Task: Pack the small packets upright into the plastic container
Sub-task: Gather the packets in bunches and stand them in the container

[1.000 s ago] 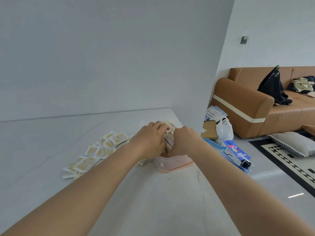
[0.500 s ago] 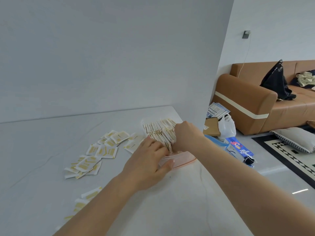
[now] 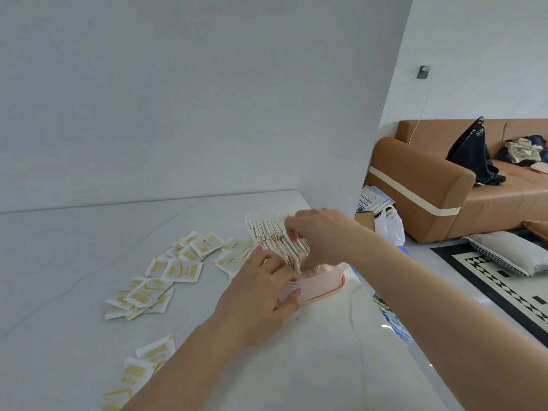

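A pink translucent plastic container (image 3: 324,284) stands near the white table's right edge. A tight row of white and yellow small packets (image 3: 271,234) stands upright in it, leaning toward me. My left hand (image 3: 261,295) holds the container's near left corner, with the thumb on the front wall and the fingers along the side by the packets. My right hand (image 3: 321,232) is over the row's near end, its curled fingertips pinching the tops of the packets there. More loose packets (image 3: 178,268) lie flat on the table to the left.
A few more packets (image 3: 139,369) lie near the table's front left. The table (image 3: 326,351) ends just right of the container. On the floor beyond it are papers, a white plastic bag (image 3: 388,223), a brown sofa (image 3: 439,185) and a cushion on a patterned rug.
My left hand has come off the top of the row and moved back to the container's near left corner. My right hand has lifted to the tops of the packets at the row's near end.
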A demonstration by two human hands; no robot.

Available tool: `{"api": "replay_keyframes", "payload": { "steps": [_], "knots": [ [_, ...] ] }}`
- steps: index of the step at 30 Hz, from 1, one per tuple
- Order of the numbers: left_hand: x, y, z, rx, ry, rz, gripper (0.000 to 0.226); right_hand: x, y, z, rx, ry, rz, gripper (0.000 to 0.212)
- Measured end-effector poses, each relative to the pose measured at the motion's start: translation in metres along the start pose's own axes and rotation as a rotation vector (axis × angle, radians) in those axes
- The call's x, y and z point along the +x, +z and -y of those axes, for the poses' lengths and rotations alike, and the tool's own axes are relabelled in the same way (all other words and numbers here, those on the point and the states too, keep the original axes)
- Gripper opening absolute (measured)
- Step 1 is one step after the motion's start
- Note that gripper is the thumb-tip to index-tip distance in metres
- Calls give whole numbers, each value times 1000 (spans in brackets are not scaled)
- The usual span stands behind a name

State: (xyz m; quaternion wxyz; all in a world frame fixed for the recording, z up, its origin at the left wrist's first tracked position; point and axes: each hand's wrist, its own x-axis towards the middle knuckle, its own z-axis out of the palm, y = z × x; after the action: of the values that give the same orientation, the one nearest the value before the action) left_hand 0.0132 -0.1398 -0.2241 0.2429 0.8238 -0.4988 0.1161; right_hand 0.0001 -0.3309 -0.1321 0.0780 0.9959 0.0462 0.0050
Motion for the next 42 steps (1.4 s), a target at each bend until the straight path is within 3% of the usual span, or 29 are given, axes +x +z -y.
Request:
{"api": "replay_keyframes", "payload": {
  "steps": [8, 14, 22, 36, 42],
  "knots": [
    [-1, 3, 2, -5, 16, -29, 28, 24, 23, 4, 78, -36, 104, 47],
    [-1, 4, 0, -5, 11, -37, 32, 12, 7, -4, -69, 4, 20, 63],
    [-3, 11, -3, -41, -6, -101, 30, 18, 13, -5, -194, 92, 121, 58],
    [-3, 13, -3, -76, -18, -89, 28, 20, 17, -8, -226, 61, 61, 62],
    [-3, 13, -3, -50, -10, -80, 27, 9, -3, -33, -268, -47, 84, 70]
  ]
}}
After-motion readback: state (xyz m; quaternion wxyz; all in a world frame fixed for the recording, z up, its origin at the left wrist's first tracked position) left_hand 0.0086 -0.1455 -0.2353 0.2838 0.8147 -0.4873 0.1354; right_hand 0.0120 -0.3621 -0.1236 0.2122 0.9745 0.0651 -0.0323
